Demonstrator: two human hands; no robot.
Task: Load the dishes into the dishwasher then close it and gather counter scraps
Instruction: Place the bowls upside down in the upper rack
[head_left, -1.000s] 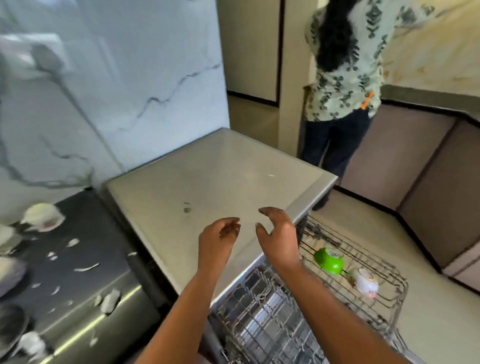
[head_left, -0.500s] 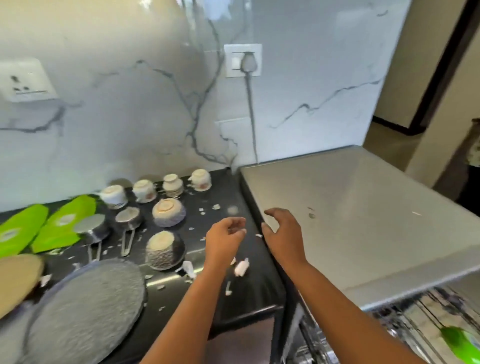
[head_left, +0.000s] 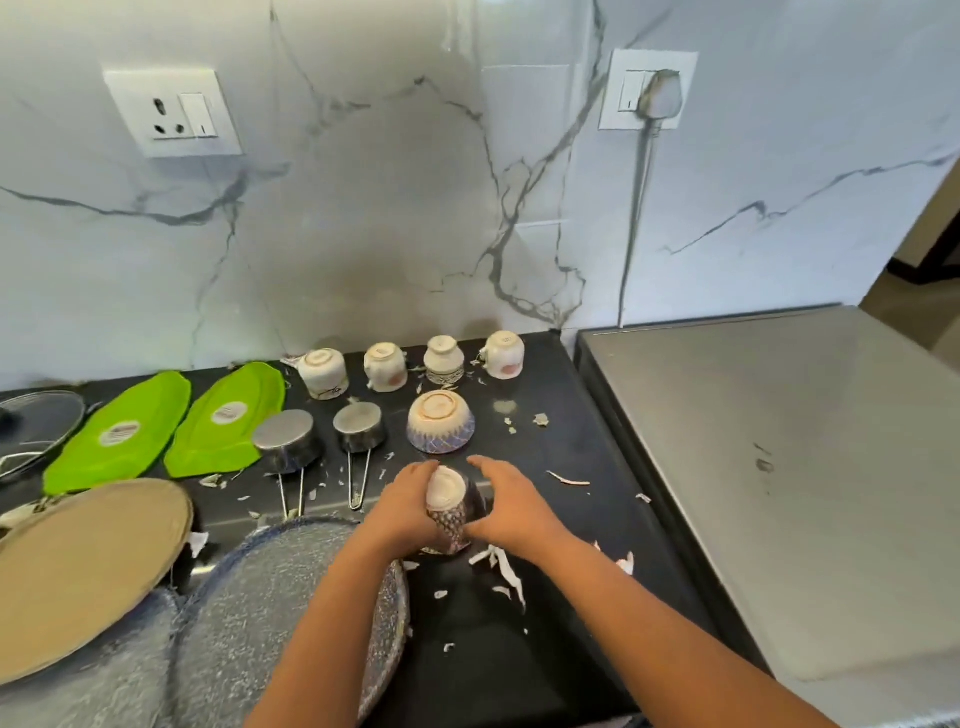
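Upturned dark patterned bowl (head_left: 451, 512) w/ pale base, btwn 2 hands (head_left: 457, 506)

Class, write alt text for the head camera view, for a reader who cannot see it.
Both hands, left hand and right hand, grip an upside-down patterned bowl on a black counter strewn with white scraps. Behind stand another inverted bowl, four overturned cups and two green plates.
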